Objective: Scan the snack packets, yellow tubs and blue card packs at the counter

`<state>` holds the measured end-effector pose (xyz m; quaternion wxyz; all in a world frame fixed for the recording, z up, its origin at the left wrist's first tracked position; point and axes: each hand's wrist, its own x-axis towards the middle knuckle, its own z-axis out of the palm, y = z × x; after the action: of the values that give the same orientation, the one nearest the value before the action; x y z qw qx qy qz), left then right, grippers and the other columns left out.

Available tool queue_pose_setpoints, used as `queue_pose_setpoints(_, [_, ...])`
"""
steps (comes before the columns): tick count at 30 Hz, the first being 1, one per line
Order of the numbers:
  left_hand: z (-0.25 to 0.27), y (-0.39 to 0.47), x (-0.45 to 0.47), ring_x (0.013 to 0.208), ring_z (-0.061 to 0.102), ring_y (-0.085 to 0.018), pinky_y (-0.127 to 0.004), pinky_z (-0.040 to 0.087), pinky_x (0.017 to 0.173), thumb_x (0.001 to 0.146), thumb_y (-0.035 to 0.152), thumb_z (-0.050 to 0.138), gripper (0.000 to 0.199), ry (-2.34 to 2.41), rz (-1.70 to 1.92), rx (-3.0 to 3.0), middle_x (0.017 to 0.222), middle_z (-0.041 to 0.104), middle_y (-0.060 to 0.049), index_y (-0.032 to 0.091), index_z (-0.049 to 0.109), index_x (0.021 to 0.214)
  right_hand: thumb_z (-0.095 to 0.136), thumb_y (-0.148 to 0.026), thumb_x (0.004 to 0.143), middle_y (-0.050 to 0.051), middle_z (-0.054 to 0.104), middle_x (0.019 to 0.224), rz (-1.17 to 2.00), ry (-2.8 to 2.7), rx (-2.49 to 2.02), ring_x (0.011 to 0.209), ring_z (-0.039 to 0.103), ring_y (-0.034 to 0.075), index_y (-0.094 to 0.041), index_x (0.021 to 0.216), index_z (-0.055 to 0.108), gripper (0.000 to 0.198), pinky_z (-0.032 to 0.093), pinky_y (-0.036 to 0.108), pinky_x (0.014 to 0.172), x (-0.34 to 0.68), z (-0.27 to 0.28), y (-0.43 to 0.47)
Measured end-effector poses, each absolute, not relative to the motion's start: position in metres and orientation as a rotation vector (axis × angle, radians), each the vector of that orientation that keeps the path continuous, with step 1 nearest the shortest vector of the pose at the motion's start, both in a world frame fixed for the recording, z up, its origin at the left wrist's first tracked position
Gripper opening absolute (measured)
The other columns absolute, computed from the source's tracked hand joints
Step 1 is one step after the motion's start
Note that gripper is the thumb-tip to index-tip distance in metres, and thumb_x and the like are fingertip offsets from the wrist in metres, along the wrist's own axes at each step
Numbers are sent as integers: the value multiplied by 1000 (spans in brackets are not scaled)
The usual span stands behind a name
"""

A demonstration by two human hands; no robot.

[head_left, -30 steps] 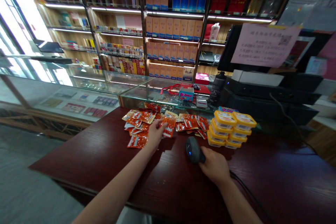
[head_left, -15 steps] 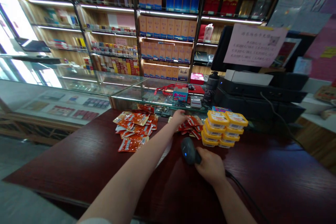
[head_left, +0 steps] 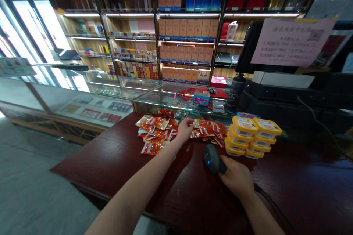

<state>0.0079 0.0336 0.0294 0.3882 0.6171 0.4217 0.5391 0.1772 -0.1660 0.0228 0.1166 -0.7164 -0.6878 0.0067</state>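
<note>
My right hand [head_left: 237, 177] is wrapped round the handle of a black barcode scanner [head_left: 211, 158] with a blue light on it. The scanner is held over the dark wooden counter [head_left: 176, 202], its head tilted up and to the left. Stretched forward, my left hand [head_left: 185, 129] is between two piles of shiny orange packets. Its fingers are curled at the near-left edge of the right pile [head_left: 208, 129]; what they hold, if anything, is hidden. The left pile [head_left: 156, 132] lies just beyond my left forearm.
Yellow-lidded tubs [head_left: 245, 126] stand stacked right of the packets. Behind are a glass display case [head_left: 154, 97], a small blue-and-pink box [head_left: 201, 99] and a black bottle [head_left: 236, 90]. A monitor with a pink notice [head_left: 292, 42] rises at the right. The scanner's cable [head_left: 273, 202] trails right.
The view has turned left, so everything sits further right. My left hand has drawn back and left from over the right pile to its edge. My right hand still holds the scanner.
</note>
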Motion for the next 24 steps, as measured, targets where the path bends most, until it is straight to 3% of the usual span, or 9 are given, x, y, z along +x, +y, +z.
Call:
queue_pose_setpoints(5, [38,49,-48,82,61,-20,-34,48,83,70,10,60,17,1411,1397,1877,85,66,-6,17,68,83,51,-25,84,2,70,92,23,-2020,-2083,81,66,19,-24,101,61,20,37,26,64,177,20,-167])
queue_pose_setpoints(13, [66,90,-110,93,55,-24,-35,40,84,82,14,47,26,2031,1123,2290,94,63,-12,17,71,92,53,-20,82,3,71,98,20,-2023,-2078,85,66,18,-25,102,61,22,41,25,69,177,14,-163])
queue_pose_setpoints(18, [75,109,-111,100,49,-28,-36,38,78,86,19,44,29,2097,843,2567,99,59,-14,21,72,91,51,-19,83,4,71,99,54,-2018,-2073,85,66,18,-24,100,62,21,41,26,70,176,16,-161])
queue_pose_setpoints(24, [70,121,-108,100,46,-31,-37,36,76,86,20,45,28,2188,749,2521,101,56,-17,20,73,87,49,-15,82,4,70,98,107,-2025,-2082,86,66,18,-24,101,61,23,40,26,70,175,20,-160])
